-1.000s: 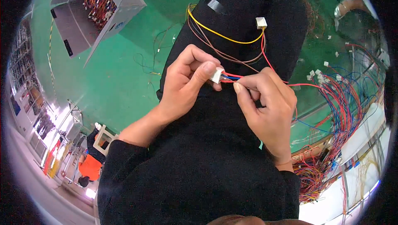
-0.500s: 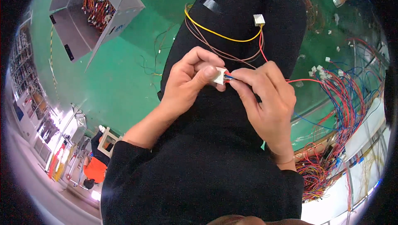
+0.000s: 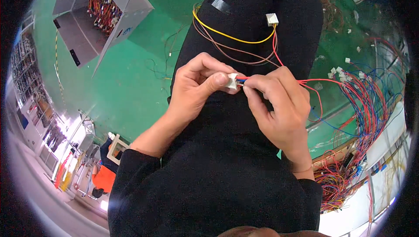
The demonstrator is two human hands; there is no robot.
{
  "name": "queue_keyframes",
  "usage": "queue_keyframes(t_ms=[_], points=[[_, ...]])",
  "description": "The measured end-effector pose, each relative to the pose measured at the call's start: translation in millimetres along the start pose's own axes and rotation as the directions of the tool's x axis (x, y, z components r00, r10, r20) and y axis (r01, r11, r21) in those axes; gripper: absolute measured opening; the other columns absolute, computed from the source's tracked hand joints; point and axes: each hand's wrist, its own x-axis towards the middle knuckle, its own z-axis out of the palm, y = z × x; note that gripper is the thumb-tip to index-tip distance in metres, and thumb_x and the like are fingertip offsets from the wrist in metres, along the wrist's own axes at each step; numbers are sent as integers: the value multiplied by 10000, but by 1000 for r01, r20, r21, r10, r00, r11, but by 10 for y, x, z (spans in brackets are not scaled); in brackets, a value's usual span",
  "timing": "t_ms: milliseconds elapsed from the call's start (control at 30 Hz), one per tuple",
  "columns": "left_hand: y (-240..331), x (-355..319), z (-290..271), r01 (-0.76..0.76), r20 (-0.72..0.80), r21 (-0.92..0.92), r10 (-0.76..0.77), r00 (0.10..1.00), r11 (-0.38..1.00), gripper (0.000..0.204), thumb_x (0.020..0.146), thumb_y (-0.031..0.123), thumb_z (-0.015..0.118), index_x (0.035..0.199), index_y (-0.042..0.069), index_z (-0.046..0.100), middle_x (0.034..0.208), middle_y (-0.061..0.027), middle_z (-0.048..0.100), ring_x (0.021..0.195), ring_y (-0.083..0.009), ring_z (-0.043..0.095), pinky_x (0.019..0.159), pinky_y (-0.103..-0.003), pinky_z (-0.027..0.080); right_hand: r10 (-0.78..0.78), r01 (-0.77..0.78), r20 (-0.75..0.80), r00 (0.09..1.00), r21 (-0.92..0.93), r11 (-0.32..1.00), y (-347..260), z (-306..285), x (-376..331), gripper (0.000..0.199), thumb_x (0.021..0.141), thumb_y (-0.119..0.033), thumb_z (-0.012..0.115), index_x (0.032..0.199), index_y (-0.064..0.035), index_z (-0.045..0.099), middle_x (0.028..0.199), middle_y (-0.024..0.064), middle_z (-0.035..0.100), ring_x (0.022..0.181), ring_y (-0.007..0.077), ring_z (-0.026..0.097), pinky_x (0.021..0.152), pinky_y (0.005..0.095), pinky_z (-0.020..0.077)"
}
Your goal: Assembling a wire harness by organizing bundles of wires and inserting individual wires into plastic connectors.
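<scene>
Above my lap, my left hand (image 3: 196, 86) pinches a white plastic connector (image 3: 232, 81) between thumb and fingers. My right hand (image 3: 281, 101) is closed on thin wires (image 3: 241, 79), red and blue among them, right at the connector's open side. Whether each wire end is seated inside cannot be made out. A second white connector (image 3: 272, 19) rests on my right thigh, with yellow, red and brown wires running from it. The yellow wire (image 3: 227, 35) loops across my thighs toward the left, with brown wires beside it.
A grey box (image 3: 83, 23) holding many bundled wires stands at the far left on the green floor (image 3: 131, 88). To the right, red and blue wires (image 3: 366, 106) with white connectors hang over a bench edge above a tangled wire pile (image 3: 334, 189). A person in orange (image 3: 104, 178) is at lower left.
The connector in my left hand has turned slightly, and my right fingers have shifted a little away from it along the wires. A red wire loop now shows right of my right hand.
</scene>
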Motion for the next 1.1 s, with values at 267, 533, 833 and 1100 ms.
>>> queue_keyframes(t_ms=[267,533,833,1100], points=[[-16,-49,53,23,-58,-10,-24,998,1000,160,893,118,603,960,-22,564,908,-129,654,791,-165,651,727,-302,560,-25,26,-34,999,17,1000,62,98,-21,164,689,49,706,809,-12,611,704,69,572,561,174,555,472,279,417],[-80,-56,35,134,-86,-97,-143,986,986,172,910,131,579,973,-27,555,884,-117,644,791,-160,643,712,-299,562,-82,84,35,996,-56,995,160,119,-28,143,701,34,692,805,-4,603,714,85,568,601,230,570,519,327,441],[-51,-59,113,29,-156,38,-23,988,999,163,919,127,567,957,-30,546,874,-109,642,789,-142,637,703,-281,554,-112,112,4,994,-37,993,184,160,-32,139,691,31,698,782,-9,601,701,79,578,586,216,572,504,311,438],[-59,-37,102,14,-131,34,-10,991,999,175,917,142,575,954,-25,539,868,-100,638,781,-131,634,697,-269,546,-89,89,-7,996,2,996,182,175,-28,138,690,21,704,782,-16,607,700,72,583,577,206,573,499,300,439]])
